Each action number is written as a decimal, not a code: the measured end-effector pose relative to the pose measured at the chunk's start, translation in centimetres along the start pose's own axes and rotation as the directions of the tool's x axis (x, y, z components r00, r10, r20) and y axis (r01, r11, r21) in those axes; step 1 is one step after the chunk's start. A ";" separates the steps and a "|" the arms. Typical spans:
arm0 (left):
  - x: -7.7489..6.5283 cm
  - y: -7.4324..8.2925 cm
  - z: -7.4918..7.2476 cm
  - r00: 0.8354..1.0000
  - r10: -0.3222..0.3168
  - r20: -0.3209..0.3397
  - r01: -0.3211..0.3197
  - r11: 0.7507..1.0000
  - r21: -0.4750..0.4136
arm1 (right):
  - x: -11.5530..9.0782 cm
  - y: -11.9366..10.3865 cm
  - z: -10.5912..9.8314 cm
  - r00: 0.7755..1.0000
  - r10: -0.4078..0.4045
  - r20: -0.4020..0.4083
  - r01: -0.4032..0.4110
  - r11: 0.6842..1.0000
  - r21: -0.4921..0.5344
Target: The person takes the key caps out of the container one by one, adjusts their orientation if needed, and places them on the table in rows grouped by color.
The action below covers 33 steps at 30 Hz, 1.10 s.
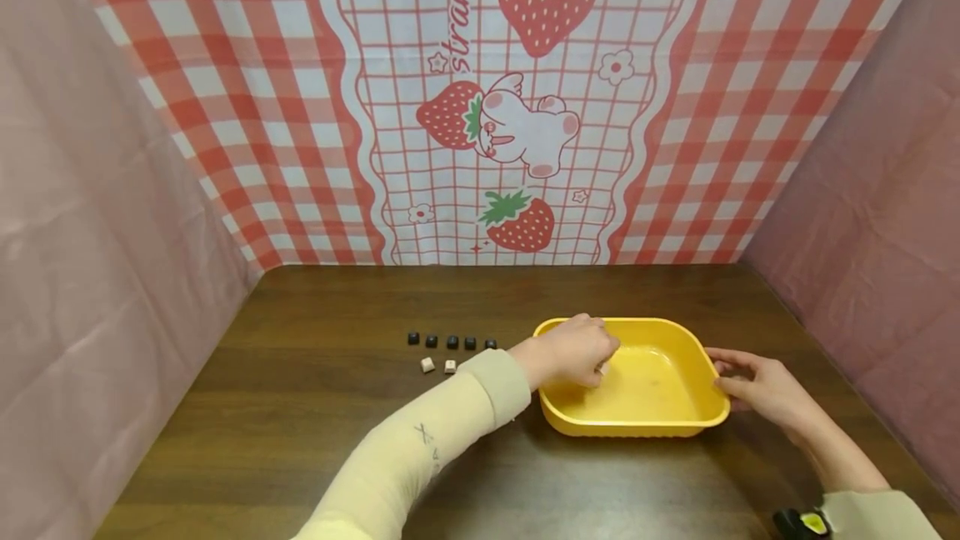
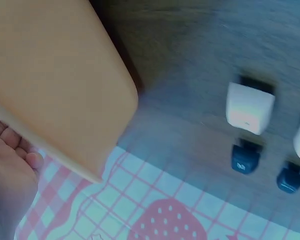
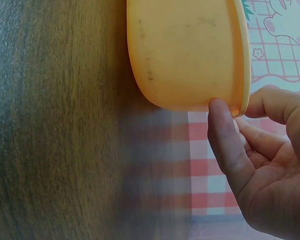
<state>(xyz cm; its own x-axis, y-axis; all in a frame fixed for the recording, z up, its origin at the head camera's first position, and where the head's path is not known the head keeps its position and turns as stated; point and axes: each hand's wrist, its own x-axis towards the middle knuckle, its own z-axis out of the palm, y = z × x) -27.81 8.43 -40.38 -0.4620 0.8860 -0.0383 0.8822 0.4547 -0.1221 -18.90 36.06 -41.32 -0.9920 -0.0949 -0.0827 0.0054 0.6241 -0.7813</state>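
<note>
Over the left part of a yellow plastic basin, my left hand reaches in with curled fingers. A small white piece, seemingly a keycap, shows at its fingertips, mostly hidden. In the left wrist view that hand appears beyond the basin wall, its fingertips partly covered. At the basin's right end, my right hand holds the rim between thumb and fingers. In the right wrist view, the thumb of the right hand lies against the basin.
Left of the basin, several black keycaps form a row on the brown table. Nearer me sit white keycaps, partly behind my left sleeve. A checked strawberry cloth hangs behind; pink cloth flanks the table.
</note>
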 end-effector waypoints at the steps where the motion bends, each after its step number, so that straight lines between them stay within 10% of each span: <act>1: -0.3 -0.2 -0.1 1.000 -0.001 0.000 0.001 1.000 0.002 | 0.0 0.0 0.0 1.000 0.000 -0.001 0.000 1.000 -0.002; 33: -11.5 -5.6 -2.8 0.978 -0.166 -0.125 0.175 0.983 0.063 | -0.2 -0.2 0.1 1.000 0.015 0.009 -0.015 1.000 -0.014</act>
<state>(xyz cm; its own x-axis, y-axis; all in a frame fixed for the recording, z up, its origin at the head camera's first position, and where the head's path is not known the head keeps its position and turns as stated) -27.22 -4.10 -36.50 -0.5869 0.8026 0.1069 0.7804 0.5959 -0.1895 -18.73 35.88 -41.23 -0.9906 -0.0925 -0.1005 0.0187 0.6366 -0.7709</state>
